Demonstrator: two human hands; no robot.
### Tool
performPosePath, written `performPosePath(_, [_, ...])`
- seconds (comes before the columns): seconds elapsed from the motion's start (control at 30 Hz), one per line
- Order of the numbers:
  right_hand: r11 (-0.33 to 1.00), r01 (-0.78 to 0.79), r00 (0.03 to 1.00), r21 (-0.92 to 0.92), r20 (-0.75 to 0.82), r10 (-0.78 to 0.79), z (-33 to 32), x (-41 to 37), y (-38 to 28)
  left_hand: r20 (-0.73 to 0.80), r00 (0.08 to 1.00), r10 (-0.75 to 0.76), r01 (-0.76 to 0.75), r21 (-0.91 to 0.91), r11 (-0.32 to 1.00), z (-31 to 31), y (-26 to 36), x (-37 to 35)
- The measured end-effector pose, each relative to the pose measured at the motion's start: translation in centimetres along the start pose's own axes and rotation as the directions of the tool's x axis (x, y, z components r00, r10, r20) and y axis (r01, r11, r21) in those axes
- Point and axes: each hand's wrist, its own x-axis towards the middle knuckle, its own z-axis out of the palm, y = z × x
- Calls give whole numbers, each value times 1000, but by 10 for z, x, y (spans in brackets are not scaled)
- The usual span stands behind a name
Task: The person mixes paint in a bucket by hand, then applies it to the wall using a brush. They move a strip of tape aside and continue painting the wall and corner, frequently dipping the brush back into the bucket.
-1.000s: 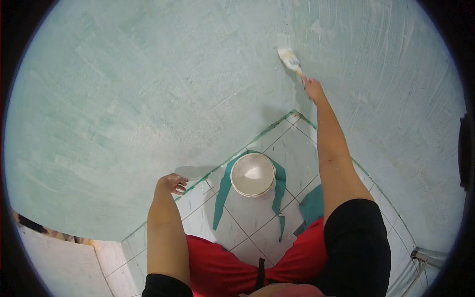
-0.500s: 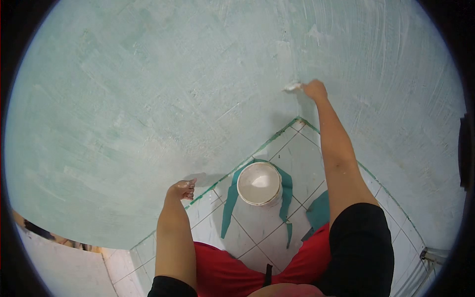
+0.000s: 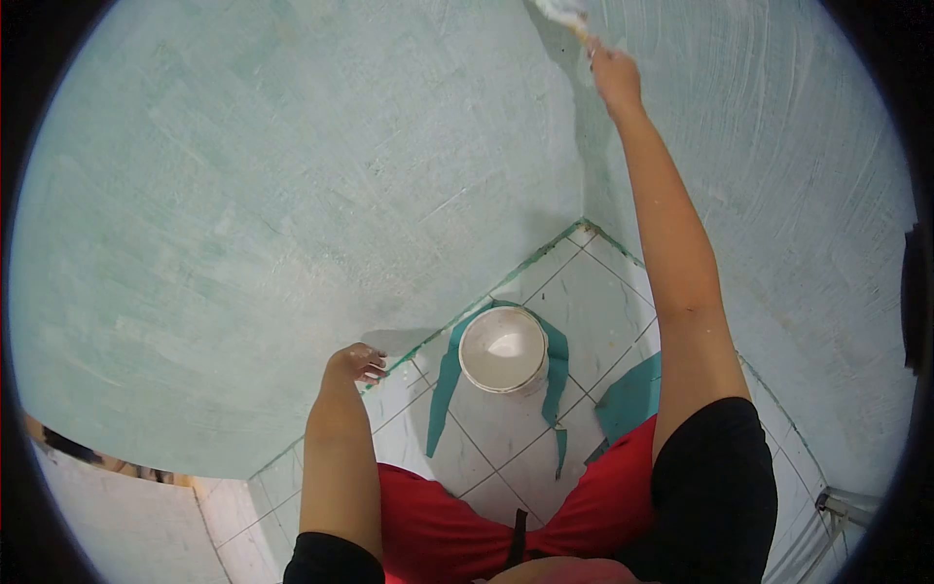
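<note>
My right hand (image 3: 615,78) is closed around the pale handle of a paintbrush (image 3: 562,12), high up near the corner of the two walls. White paint covers the brush head, which the upper edge of the view partly cuts off. Low on the left, my left hand (image 3: 360,363) hangs in front of the left wall (image 3: 292,195) with nothing in it, its fingers loosely bent and a little apart. White smears show on those fingers. Between my arms, a white bucket (image 3: 504,390) stands on the tiled floor, with whitish paint inside.
Teal sheet pieces (image 3: 556,365) lie under and around the bucket, and a larger teal piece (image 3: 632,394) lies beside my right leg. Green edging (image 3: 530,261) follows the foot of the walls. At the lower right stands a metal frame (image 3: 842,511).
My right hand has carried the paintbrush upward along the corner, from low on the wall to the top of the view. The left hand's fingers have loosened and spread slightly.
</note>
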Motion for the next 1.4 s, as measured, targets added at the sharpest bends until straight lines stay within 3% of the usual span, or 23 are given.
performPosePath(0.07, [990, -140, 969, -18, 201, 141, 20, -10, 35, -5, 999, 38, -38, -34, 999, -2, 0, -6])
performPosePath(0.13, [986, -167, 949, -24, 269, 167, 49, -26, 100, -7, 997, 78, -79, -71, 994, -4, -2, -9])
performPosePath(0.27, [944, -198, 751, -264, 579, 319, 41, -74, 197, -135, 991, 3, 4, 47, 999, -1, -1, -4])
performPosePath(0.33, [826, -148, 725, -545, 509, 465, 37, -94, 242, -191, 981, -34, 50, 82, 995, -9, -6, -1])
performPosePath(0.37, [828, -151, 725, -541, 509, 465, 30, -102, 243, -85, 996, 31, -27, 53, 998, -14, -10, -2])
performPosePath(0.4, [750, -117, 695, -651, 486, 530, 22, -110, 240, 19, 995, 99, -100, 15, 995, -16, -12, -6])
performPosePath(0.43, [660, -76, 667, -747, 454, 591, 15, -114, 235, 14, 995, 101, -101, 17, 995, -15, -10, -4])
performPosePath(0.53, [659, -114, 724, -743, 392, 567, 8, -117, 198, -131, 991, 38, -29, 73, 997, 0, 1, -4])
performPosePath(0.57, [660, -109, 725, -744, 394, 564, 11, -110, 187, -116, 993, 31, -22, 79, 997, -1, 2, -2])
performPosePath(0.63, [704, -106, 831, -702, 326, 450, 23, -91, 162, -100, 995, 16, -8, 83, 997, -3, 0, 3])
performPosePath(0.7, [742, -80, 877, -666, 306, 370, 17, -74, 111, -97, 995, 30, -22, 83, 996, -7, -4, 7])
performPosePath(0.77, [750, -96, 909, -655, 249, 334, 6, -58, 66, -90, 996, 16, -10, 65, 998, -9, -4, 1])
performPosePath(0.83, [788, -157, 934, -595, 169, 314, -3, -39, 46, 34, 995, 93, -92, -8, 996, -17, -9, -1])
performPosePath(0.87, [784, -150, 933, -603, 177, 314, -6, -27, 45, 15, 999, 50, -50, -1, 999, -17, -7, -1])
performPosePath(0.93, [864, -32, 977, -503, 165, 132, -14, -7, 52, -40, 999, 1, 0, 33, 999, -13, -3, 5])
performPosePath(0.97, [860, -27, 976, -510, 173, 134, -15, -9, 52, -104, 994, -40, 49, 77, 996, -10, -1, 7])
performPosePath(1.03, [964, -82, 989, -253, 101, 110, -18, -13, 52, -110, 993, -31, 39, 71, 997, -3, 0, 4])
performPosePath(1.07, [964, -82, 989, -253, 100, 111, -14, -14, 56, -101, 995, -5, 12, 66, 998, -4, 1, 8])
performPosePath(1.13, [956, -249, 960, -157, 90, 265, 8, -18, 78, -97, 995, 23, -17, 64, 998, -3, 3, 14])
performPosePath(1.23, [937, -229, 950, -263, 149, 274, 49, -28, 142, -156, 988, 8, 9, 108, 994, 6, 5, 15])
performPosePath(1.3, [862, -32, 878, -506, 399, 266, 63, -51, 170, -37, 996, 82, -80, 59, 995, 6, 4, 6])
performPosePath(1.37, [846, 18, 852, -533, 451, 266, 90, -81, 231, -97, 994, 52, -46, 64, 997, 6, 4, 5])
performPosePath(1.4, [858, -119, 824, -500, 433, 366, 88, -98, 238, -50, 997, 62, -60, 34, 998, 2, 1, 5])
